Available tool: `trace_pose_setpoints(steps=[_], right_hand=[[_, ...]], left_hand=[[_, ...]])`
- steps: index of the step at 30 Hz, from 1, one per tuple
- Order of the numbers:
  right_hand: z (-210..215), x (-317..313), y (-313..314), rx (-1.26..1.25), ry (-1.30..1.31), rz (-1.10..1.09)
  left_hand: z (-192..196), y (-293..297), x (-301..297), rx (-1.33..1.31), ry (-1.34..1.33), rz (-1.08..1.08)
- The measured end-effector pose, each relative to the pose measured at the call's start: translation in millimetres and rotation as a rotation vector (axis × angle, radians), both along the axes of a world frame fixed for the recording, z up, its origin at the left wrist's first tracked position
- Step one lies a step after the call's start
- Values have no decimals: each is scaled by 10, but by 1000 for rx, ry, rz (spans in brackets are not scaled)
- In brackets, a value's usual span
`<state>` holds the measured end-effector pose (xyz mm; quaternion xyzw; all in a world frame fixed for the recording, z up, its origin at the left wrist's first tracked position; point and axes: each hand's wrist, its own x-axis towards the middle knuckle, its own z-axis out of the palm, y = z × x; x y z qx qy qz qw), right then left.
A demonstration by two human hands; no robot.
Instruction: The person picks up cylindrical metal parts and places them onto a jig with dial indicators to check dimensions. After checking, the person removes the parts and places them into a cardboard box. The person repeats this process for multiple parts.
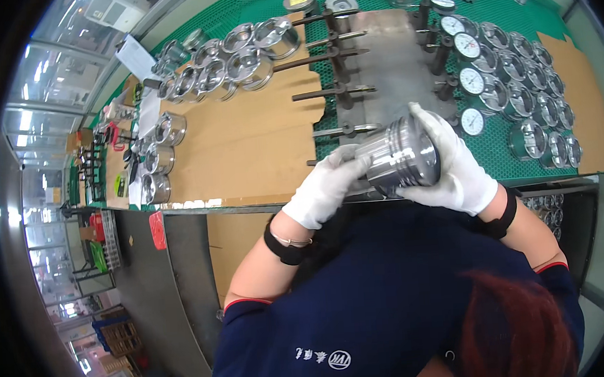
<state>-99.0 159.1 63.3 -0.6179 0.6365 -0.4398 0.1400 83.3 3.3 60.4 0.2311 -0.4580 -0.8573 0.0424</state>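
Observation:
Between my two white-gloved hands is a shiny metal piston [398,156], tilted on its side above the near edge of the bench, with its grooved end toward the right. My left hand [333,181] grips the piston's skirt end from the left. Around the grooved end, my right hand [453,165] has its thumb below and fingers above. Just beyond the piston lies a grey steel plate [387,52] carrying posts with rods. Along its right side stands a row of round white dial gauges [470,80]; the nearest dial gauge is close to my right hand.
Several pistons [249,66] stand on a cardboard sheet [243,137] at the left, with a few more at its left edge. A dense group of pistons [520,99] fills the right side on green matting [494,166]. More parts line the back. Tools and papers lie far left.

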Motion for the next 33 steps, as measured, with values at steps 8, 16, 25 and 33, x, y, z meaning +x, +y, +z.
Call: trace_pose_setpoints(steps=[8, 16, 25, 33], right_hand=[[-159, -141, -65, 111, 370, -104], [-490, -202, 351, 689, -762, -172], [-559, -259, 348, 636, -1063, -166], [-555, -264, 311, 662, -1083, -191]], left_hand=[[-236, 129, -424, -1535, 78, -104], [-511, 94, -641, -1585, 94, 43], [-572, 6, -849, -1504, 164, 95], [-628, -26, -889, -1512, 206, 121]])
